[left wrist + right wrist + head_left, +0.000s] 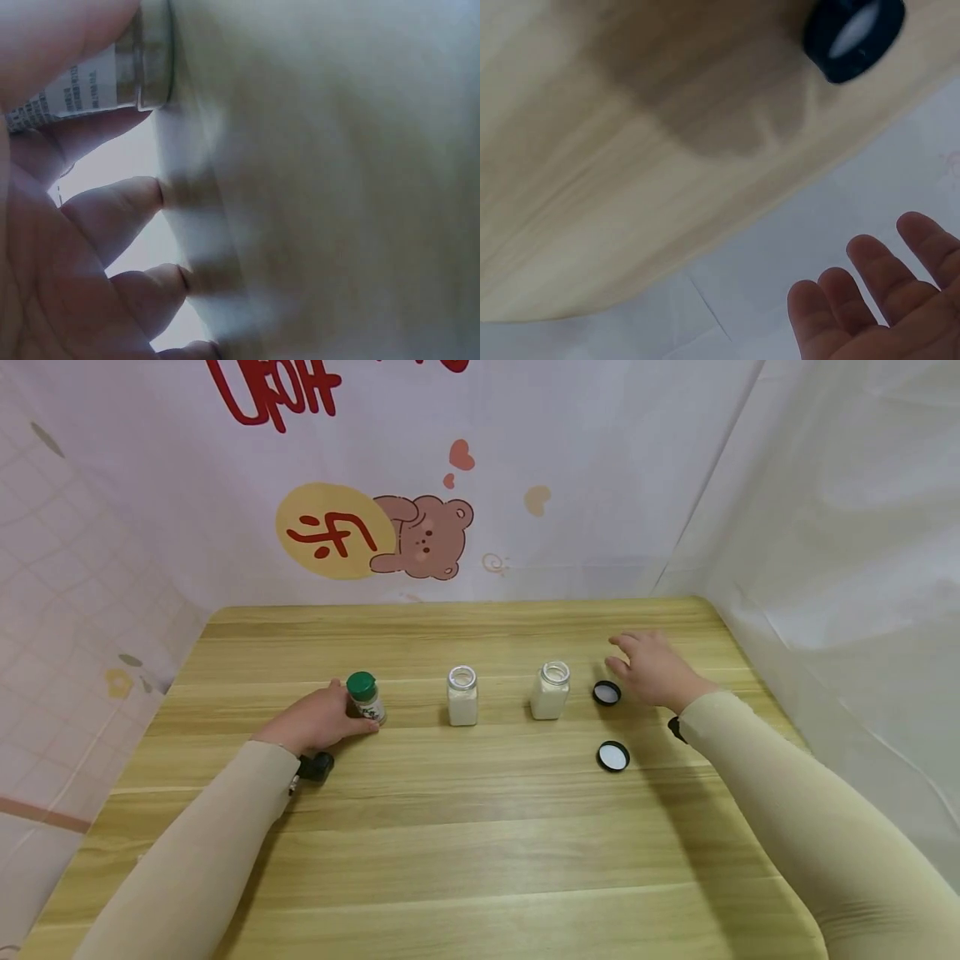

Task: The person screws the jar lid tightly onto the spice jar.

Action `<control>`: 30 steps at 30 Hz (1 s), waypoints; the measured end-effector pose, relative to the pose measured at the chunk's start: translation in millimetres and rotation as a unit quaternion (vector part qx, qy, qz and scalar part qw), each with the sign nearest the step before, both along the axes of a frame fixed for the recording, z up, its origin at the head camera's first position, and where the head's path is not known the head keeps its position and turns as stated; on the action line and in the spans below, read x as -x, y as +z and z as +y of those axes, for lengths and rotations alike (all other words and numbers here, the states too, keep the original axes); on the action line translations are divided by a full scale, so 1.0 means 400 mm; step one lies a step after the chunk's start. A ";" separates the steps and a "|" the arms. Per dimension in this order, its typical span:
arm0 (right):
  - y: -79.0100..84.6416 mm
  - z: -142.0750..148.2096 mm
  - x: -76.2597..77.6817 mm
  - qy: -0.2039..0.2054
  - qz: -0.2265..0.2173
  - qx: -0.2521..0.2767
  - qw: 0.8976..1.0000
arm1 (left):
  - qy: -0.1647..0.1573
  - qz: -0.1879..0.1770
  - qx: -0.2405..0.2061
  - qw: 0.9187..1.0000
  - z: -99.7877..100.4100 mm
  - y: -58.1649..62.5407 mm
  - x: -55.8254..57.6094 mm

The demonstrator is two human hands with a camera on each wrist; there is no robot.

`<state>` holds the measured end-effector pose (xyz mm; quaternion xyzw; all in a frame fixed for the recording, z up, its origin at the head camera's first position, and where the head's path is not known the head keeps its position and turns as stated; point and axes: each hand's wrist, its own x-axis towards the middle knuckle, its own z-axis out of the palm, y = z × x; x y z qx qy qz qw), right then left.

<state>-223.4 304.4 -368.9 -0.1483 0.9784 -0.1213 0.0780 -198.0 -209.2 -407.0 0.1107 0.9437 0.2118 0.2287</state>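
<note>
On the left of the table, my left hand [318,718] pinches a small spice bottle [367,700] with a green cap, thumb on one side and a finger on the other. The left wrist view shows its printed label [79,90] between thumb and index finger, the other fingers spread apart. My right hand [651,670] hovers at the right with relaxed fingers, holding nothing. Below and left of it lies a black lid [607,693], also visible in the right wrist view. A second black lid [613,757] lies nearer the front, its white inside facing up.
Two uncapped glass jars of white contents, a left jar [462,700] and a right jar [551,693], stand mid-table between the hands. The wooden table [450,860] ends at the back against a printed white curtain [600,460].
</note>
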 end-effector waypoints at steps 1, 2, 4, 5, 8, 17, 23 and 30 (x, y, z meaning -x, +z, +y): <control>-0.007 0.001 -0.002 0.004 -0.006 -0.002 1.000 | -0.002 0.000 0.000 1.000 0.000 0.000 0.000; -0.014 0.002 -0.004 0.010 -0.009 -0.007 1.000 | -0.003 0.001 0.001 1.000 0.000 0.000 0.001; -0.028 0.003 -0.007 0.016 -0.014 -0.014 1.000 | -0.005 0.002 0.003 1.000 0.000 0.000 0.002; -0.033 0.003 -0.008 0.019 -0.014 -0.016 1.000 | -0.006 0.002 0.004 1.000 0.001 0.000 0.002; -0.047 0.006 -0.010 0.025 -0.012 -0.023 0.999 | -0.006 0.001 0.003 1.000 0.001 -0.001 0.002; -0.073 0.018 -0.012 0.050 -0.033 -0.029 0.998 | 0.007 0.031 -0.031 0.999 -0.026 0.015 -0.023; -0.091 0.024 -0.013 0.054 -0.050 -0.025 0.997 | 0.033 0.059 -0.025 0.997 -0.056 0.057 -0.048; -0.101 0.030 -0.018 0.049 -0.043 -0.031 0.997 | 0.065 0.130 -0.052 0.988 -0.047 0.123 -0.092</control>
